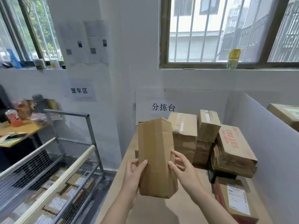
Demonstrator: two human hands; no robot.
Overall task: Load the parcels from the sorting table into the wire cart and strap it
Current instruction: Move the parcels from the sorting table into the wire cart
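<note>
A tall plain cardboard parcel point(155, 156) is held upright above the sorting table point(123, 188). My left hand point(134, 177) grips its lower left edge, thumb on the front face. My right hand point(182, 170) grips its lower right edge, fingers curled round the side. The wire cart point(68, 159) stands to the left of the table, with several labelled parcels point(64, 191) lying flat inside it. More parcels remain on the table: a stack of brown boxes point(184, 135) at the back, a red-printed box point(233, 151) and a labelled box point(234, 199) at the right.
A white partition point(267, 143) borders the table's right side, with another box point(286, 113) beyond it. A cluttered desk point(17, 126) with bottles stands behind the cart. Wall signs hang above the cart and the table.
</note>
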